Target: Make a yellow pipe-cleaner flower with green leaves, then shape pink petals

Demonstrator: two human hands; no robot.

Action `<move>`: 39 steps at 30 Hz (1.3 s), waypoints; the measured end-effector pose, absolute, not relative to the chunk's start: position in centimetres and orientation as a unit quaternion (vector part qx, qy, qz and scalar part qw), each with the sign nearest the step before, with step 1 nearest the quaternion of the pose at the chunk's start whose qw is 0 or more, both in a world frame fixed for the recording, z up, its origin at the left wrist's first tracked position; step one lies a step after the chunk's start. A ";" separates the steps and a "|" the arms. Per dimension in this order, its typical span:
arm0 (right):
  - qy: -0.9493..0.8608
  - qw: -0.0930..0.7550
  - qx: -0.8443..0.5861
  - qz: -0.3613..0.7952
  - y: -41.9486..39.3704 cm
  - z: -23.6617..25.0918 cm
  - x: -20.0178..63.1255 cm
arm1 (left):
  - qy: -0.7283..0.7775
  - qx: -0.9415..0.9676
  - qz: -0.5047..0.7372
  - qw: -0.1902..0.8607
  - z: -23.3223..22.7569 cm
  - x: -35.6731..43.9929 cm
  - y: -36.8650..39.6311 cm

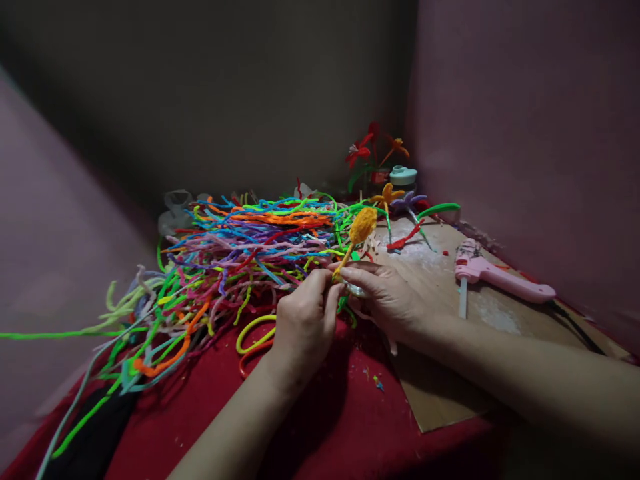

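Mid-frame, the left hand (305,320) and right hand (387,297) pinch the lower end of a yellow pipe-cleaner stem (356,235), its long axis slanting toward upper right, fuzzy tip uppermost.

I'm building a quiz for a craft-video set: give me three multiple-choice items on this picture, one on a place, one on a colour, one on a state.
1. Where does the pink glue gun lie?
A. on the brown board at the right
B. on the pile of pipe cleaners
C. in the left hand

2. What colour is the fuzzy piece held up between the hands?
A. blue
B. yellow-orange
C. white

3. How are the two hands placed?
A. far apart, flat on the cloth
B. both in the air, holding nothing
C. close together, fingers pinching the stem of the fuzzy piece

Answers:
1 A: the gun rests on the brown board, apart from the pile of pipe cleaners.
2 B: its tuft is yellow-orange.
3 C: the left hand and right hand meet at its stem.
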State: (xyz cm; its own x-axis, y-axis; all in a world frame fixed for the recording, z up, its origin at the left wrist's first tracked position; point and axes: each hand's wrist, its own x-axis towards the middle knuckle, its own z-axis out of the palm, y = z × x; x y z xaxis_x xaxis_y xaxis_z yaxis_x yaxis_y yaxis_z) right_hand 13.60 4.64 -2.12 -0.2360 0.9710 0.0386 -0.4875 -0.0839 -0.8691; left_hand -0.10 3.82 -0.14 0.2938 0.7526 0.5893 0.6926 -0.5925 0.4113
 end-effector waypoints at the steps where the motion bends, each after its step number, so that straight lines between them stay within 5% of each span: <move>1: -0.402 0.540 -0.296 0.678 4.6 -2.1 13.5 | 0.442 0.815 0.375 -0.021 -0.4 -0.2 3.8; 4: -0.405 0.543 -0.297 0.673 4.5 -2.2 13.4 | 0.425 0.829 0.347 -0.109 -0.8 -0.4 4.0; 9: -0.408 0.537 -0.303 0.674 4.4 -2.0 13.4 | 0.400 0.831 0.380 -0.067 -0.7 -0.3 4.2; 25: -0.442 0.503 -0.303 0.678 4.7 -1.3 14.2 | 0.474 0.619 0.438 0.447 2.1 0.3 3.4; 34: -0.386 0.522 -0.245 0.720 4.8 -0.9 13.7 | 0.354 0.455 0.384 0.721 2.0 -0.5 4.3; 39: -0.398 0.507 -0.237 0.727 4.8 -1.2 13.8 | 0.304 0.426 0.340 0.781 1.8 -0.8 4.4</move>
